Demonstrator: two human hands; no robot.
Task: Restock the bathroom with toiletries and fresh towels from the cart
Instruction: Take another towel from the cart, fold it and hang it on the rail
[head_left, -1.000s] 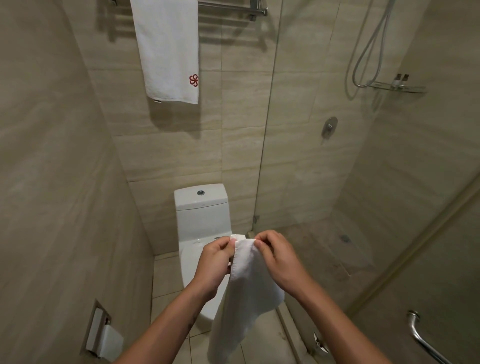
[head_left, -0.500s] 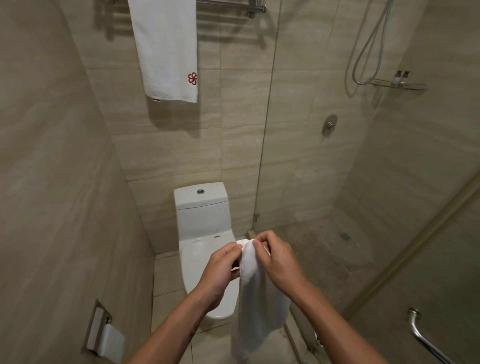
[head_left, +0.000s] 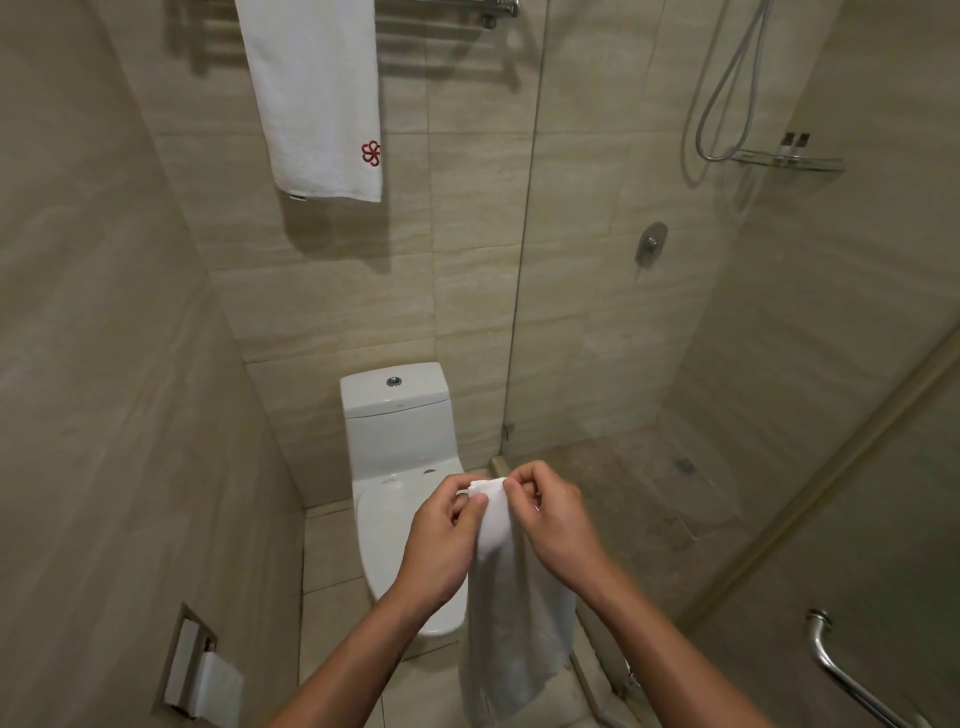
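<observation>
A small white towel (head_left: 511, 613) hangs down in front of me, above the toilet's front edge. My left hand (head_left: 441, 545) and my right hand (head_left: 550, 525) both pinch its top edge, fingertips close together. A larger white towel with a red flower mark (head_left: 317, 98) hangs from the chrome rail (head_left: 452, 6) high on the back wall. Two small toiletry bottles (head_left: 795, 141) stand on the glass corner shelf (head_left: 779, 163) in the shower.
A white toilet (head_left: 397, 452) with shut lid stands against the back wall. A glass panel (head_left: 524, 260) divides it from the shower on the right. A toilet-paper holder (head_left: 200, 670) sits in the left wall. A chrome door handle (head_left: 841, 670) is at lower right.
My hands have drawn closer together on the towel's top edge, bunching it narrower. The towel hangs straighter and more to the right than before.
</observation>
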